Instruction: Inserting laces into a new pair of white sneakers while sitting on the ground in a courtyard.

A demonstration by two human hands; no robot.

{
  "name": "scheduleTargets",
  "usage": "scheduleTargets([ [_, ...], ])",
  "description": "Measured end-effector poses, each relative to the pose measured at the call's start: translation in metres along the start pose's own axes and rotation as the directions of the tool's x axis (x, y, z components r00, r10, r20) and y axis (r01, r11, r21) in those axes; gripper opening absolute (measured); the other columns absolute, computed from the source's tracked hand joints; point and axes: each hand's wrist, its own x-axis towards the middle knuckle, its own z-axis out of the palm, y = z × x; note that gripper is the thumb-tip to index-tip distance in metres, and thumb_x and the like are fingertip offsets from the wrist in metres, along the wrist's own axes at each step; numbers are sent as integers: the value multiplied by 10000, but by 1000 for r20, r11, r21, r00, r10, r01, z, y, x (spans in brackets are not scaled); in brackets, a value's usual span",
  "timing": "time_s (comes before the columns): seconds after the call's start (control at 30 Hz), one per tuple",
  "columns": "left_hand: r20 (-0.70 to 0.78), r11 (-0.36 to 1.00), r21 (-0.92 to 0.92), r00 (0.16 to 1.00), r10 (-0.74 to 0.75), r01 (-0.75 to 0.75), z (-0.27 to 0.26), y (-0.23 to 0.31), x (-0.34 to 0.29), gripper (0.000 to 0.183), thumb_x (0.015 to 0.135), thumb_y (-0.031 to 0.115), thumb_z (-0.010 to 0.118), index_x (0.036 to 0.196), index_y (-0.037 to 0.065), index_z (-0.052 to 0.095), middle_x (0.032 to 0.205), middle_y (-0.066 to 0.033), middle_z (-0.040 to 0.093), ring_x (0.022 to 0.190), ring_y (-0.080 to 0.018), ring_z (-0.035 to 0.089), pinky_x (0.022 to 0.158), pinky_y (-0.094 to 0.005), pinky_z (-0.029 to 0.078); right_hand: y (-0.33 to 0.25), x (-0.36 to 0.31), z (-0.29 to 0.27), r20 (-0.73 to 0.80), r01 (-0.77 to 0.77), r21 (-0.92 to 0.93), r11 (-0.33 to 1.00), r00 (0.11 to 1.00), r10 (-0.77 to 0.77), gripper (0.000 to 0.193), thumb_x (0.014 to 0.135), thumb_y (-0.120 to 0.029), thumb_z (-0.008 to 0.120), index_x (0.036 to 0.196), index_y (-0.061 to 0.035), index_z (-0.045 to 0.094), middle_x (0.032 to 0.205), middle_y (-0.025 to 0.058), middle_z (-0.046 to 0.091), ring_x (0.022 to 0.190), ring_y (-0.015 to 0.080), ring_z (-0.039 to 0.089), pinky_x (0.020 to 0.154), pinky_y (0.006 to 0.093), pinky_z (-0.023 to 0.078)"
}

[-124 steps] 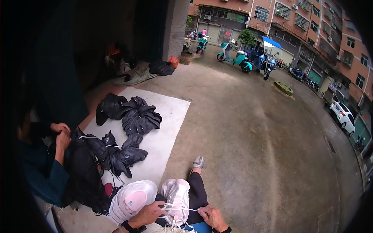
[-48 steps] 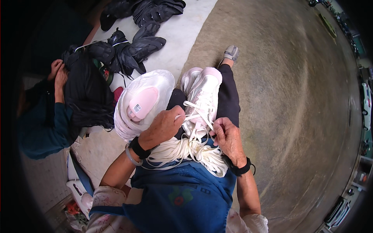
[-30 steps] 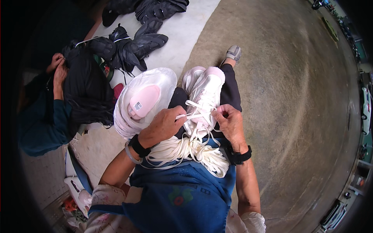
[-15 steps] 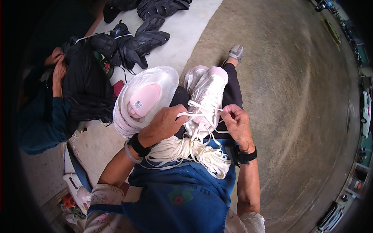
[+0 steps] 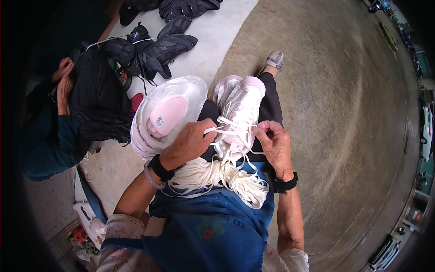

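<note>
Lacing is looking like the step in hand. White-and-pink mesh sneaker (image 5: pixel 250 96) is lying over the lap, toe pointing far; similar pale shoe (image 5: pixel 224 87) is sitting just beside it, left. Left hand (image 5: pixel 194 138) is gripping a flat white shoelace (image 5: pixel 226 132) left of the tongue; right hand (image 5: pixel 274 144) is pinching a lace strand at the right eyelet edge, can't tell if same lace. Loose cream-white lace bundle (image 5: pixel 247 187) is resting near, on the blue cloth apron (image 5: pixel 181 231). Next move is probably calling for threading a free end, keeping strands flat, evening out slack.
</note>
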Motion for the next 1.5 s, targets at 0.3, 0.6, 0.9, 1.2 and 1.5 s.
scheduleTargets([
  [0.3,-1,1000,1,1000,-17,17,0,-3,-1,152,900,121,593,955,-20,591,771,-198,630,622,-303,602,592,-368,470,-3,0,6,166,-230,299,926,968,187,108,899,-96,603,904,-1,655,719,-18,539,582,90,496,511,224,422],
  [0.6,12,998,-22,998,-66,66,-4,0,-1,154,909,125,584,946,-25,587,767,-206,617,671,-321,624,605,-389,464,-26,12,-16,482,-526,377,762,814,324,59,870,-80,573,821,-47,578,684,-62,472,524,44,373,458,202,310],
  [0.9,-106,975,-205,989,-108,84,1,5,10,308,909,158,611,1159,-4,533,884,-116,672,780,-188,648,672,-296,495,-27,8,-1,109,-23,-215,976,993,48,132,835,-43,632,792,11,520,675,100,543,589,208,528,565,331,447],
  [1.2,174,916,-327,967,-186,234,-3,2,32,195,915,208,610,979,26,644,769,4,586,675,-67,495,579,-218,405,-24,6,0,103,270,-608,747,959,-263,113,785,49,580,871,-9,537,745,154,585,623,283,588,578,374,492],
  [1.5,103,985,-121,989,-109,121,-11,-13,32,194,849,211,653,915,29,632,715,-30,581,665,-104,519,584,-270,424,-8,4,-7,141,74,-325,943,990,-29,100,798,-5,618,891,9,586,843,187,608,750,358,623,652,427,504],
])
